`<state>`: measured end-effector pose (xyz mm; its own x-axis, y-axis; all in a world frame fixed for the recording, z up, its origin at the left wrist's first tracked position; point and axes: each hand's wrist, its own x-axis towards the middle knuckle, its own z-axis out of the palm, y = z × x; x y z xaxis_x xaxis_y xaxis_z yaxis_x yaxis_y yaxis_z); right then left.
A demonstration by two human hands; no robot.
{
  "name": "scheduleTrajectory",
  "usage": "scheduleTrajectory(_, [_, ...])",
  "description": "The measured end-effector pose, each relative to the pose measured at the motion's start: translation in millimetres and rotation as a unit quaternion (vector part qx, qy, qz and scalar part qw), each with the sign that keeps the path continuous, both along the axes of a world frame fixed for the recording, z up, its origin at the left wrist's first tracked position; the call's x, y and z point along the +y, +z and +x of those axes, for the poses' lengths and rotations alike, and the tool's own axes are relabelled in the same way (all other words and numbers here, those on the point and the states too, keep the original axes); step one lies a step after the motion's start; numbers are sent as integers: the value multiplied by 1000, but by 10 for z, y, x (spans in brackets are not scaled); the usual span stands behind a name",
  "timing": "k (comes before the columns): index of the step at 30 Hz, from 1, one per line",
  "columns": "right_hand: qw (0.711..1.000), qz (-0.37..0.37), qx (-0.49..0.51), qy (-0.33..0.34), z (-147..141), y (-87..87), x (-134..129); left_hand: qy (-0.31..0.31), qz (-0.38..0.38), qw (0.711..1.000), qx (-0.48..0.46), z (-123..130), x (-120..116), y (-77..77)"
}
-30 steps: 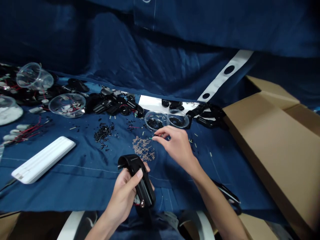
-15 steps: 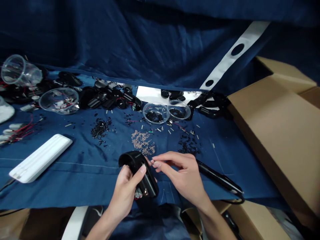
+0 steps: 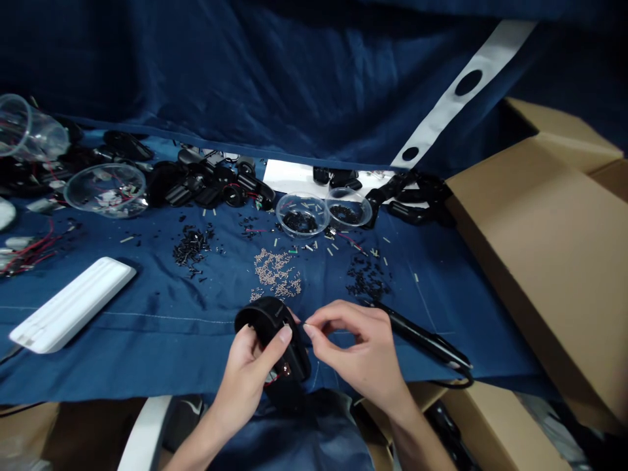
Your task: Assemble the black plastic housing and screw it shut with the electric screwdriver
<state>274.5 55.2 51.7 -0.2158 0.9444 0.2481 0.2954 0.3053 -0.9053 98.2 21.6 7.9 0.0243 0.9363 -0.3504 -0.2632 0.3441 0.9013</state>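
Observation:
My left hand point(image 3: 250, 360) is wrapped round a black plastic housing point(image 3: 294, 353), its thumb lying on the near face. The housing has a curved, hollow upper end, and a bit of red wire shows at its lower edge. Just right of it, my right hand point(image 3: 360, 343) pinches a tiny dark piece point(image 3: 305, 323) between thumb and forefinger, too small to name for certain. A slight gap separates these fingertips from the housing. Beyond the hands lie a pile of small copper-coloured screws point(image 3: 275, 271) and a pile of small black parts point(image 3: 367, 278).
A corded black pen-shaped power tool point(image 3: 426, 340) lies right of my right hand. Clear plastic tubs point(image 3: 303, 212) stand at the back beside black housings point(image 3: 210, 183). Black screws point(image 3: 191, 248) and a white power-bank-like block point(image 3: 73, 304) lie left; a cardboard box point(image 3: 534, 242) stands right.
My right hand has drawn slightly right, away from the housing, still pinching. The left hand keeps its hold, with the housing turned a little. The view has shifted slightly.

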Motion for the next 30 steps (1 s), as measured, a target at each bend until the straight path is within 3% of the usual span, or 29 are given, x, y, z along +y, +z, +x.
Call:
scheduleTrajectory(4, [997,-19,-4,69,38,49,43,-32,-6,998,61,-24,-13,41])
scheduleTrajectory(7, [996,-26,11,85,58,27,75,-25,-9,997,66,-28,-26,29])
scheduleTrajectory(10, [995,-48,42,70,51,-45,55,-3,-13,999,37,-12,-38,3])
scheduleTrajectory(16, [966,-185,180,4,45,-255,-15,3,-37,999,-24,27,-21,13])
scheduleTrajectory(21, [982,-151,80,-75,293,-456,-62,58,-46,995,-73,-63,43,93])
scheduleTrajectory(25, [992,-122,-10,-14,495,-509,-253,92,-33,992,-81,-193,69,137])
scheduleTrajectory(30, [997,-72,-33,25,532,-477,-528,97,-19,990,-97,-289,75,167])
